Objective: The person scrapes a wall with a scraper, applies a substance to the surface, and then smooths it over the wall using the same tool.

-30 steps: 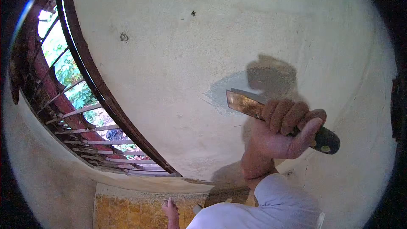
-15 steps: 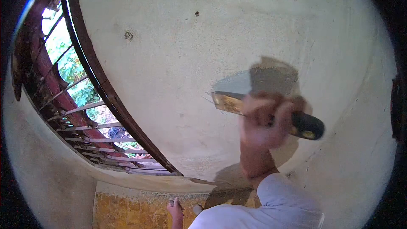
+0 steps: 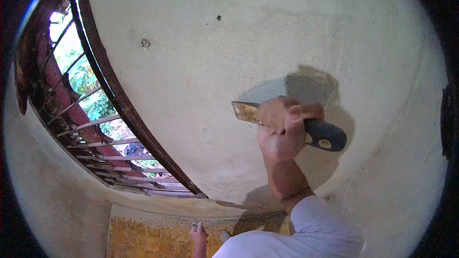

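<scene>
My right hand (image 3: 282, 131) is closed around a putty knife (image 3: 326, 135) with a dark handle that has a hole near its end. Its wide metal blade (image 3: 246, 112) points left, close against the pale wall (image 3: 191, 76). Just above the blade, a smooth grey patch (image 3: 267, 88) shows on the wall, partly under the hand's shadow. Low in the view, my left hand (image 3: 199, 235) is held with its fingers curled and thumb up. A small greyish bit shows at its fingertips, too small to name.
A window with a dark frame (image 3: 129, 110) and several bars (image 3: 98, 122) is on the left, with green plants (image 3: 93, 83) outside. Below the wall lies a yellowish worn surface (image 3: 148, 239). Beside my left hand is a pale rounded thing (image 3: 224, 235).
My right hand and the putty knife have shifted a little left along the wall, and the handle has turned slightly. My left hand stays about where it was.
</scene>
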The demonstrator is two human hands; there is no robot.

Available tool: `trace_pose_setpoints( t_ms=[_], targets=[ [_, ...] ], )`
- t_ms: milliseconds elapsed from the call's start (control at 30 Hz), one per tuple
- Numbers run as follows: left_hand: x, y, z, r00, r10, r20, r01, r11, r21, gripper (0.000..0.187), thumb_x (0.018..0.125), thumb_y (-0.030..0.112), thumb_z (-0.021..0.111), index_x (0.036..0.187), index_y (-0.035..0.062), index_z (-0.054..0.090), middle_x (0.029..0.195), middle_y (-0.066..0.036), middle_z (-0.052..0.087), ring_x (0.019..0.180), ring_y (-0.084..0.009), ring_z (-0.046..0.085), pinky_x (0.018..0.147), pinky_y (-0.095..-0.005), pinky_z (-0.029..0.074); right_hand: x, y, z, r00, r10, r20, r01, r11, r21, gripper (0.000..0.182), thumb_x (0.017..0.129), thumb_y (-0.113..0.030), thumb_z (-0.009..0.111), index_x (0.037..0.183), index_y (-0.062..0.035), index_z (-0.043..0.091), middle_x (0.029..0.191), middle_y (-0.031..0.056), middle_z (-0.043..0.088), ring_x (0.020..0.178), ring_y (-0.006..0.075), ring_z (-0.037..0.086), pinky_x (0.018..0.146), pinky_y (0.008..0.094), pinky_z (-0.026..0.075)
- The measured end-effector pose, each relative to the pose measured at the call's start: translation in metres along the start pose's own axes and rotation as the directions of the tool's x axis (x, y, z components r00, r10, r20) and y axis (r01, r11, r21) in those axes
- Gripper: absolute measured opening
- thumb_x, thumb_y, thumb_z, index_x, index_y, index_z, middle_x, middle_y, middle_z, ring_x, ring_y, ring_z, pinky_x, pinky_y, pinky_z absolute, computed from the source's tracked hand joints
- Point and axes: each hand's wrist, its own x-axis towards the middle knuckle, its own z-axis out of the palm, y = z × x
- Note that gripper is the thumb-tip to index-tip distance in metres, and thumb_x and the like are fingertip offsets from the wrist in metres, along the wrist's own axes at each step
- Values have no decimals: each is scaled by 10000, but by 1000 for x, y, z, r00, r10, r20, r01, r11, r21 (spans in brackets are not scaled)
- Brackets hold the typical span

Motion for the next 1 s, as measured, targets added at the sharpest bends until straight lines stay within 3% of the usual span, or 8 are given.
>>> trace_pose_setpoints(
  t_ms=[67,167,300,400,533,800,900,1000],
  targets=[
    [5,-6,0,998,-43,40,47,994,-94,279,810,192,598,593,109,443,487,6,427,381,-93,397,352,-244,324,3,-16,-1,947,322,2,-276,809,519,151,877,-194,493,787,-172,374,508,-25,314,455,98,323,447,271,302],
    [8,-9,-1,998,-20,65,27,995,-101,271,809,190,598,598,105,453,486,8,427,384,-89,397,345,-245,319,21,-38,-22,989,133,69,-136,600,788,118,861,-148,483,802,-177,386,519,-30,309,475,114,329,491,278,303],
    [4,-10,-3,995,-20,95,29,995,-94,273,807,198,601,595,99,460,484,8,428,383,-92,400,346,-249,330,14,-25,17,791,578,199,-509,442,739,208,872,-195,487,724,-160,345,503,-29,272,441,105,276,482,267,287],
    [14,-17,-3,999,-26,46,30,996,-86,290,805,201,603,580,101,449,482,7,429,378,-95,399,351,-249,345,6,-20,-6,972,78,221,-170,884,435,220,863,-200,506,724,-164,340,509,-30,268,453,104,289,473,272,286],
    [4,-13,-5,999,0,48,3,999,-52,296,803,208,601,573,102,448,478,7,427,360,-97,392,340,-254,355,7,-17,17,896,403,-186,-166,693,701,234,899,-241,465,721,-163,335,493,-39,265,419,94,269,414,278,266],
    [4,-14,0,1000,-21,12,22,998,-63,294,812,220,586,586,98,442,463,9,415,342,-105,384,316,-262,352,13,-23,-11,978,198,58,-177,661,729,213,893,-225,463,751,-169,315,507,-30,266,442,95,294,426,270,278],
    [8,-13,-1,996,-48,71,51,998,-42,276,804,208,594,591,93,461,472,8,423,349,-101,378,322,-260,356,12,-18,-15,937,209,281,-298,897,325,273,882,-254,494,703,-168,307,502,-19,288,442,98,305,440,286,298],
    [11,-13,4,999,-40,37,44,992,-122,269,795,200,603,589,92,468,483,7,431,367,-99,385,336,-261,361,13,-38,-17,989,142,37,-126,693,710,259,884,-260,493,733,-158,309,504,-17,303,440,108,309,445,307,299]
  ],
)
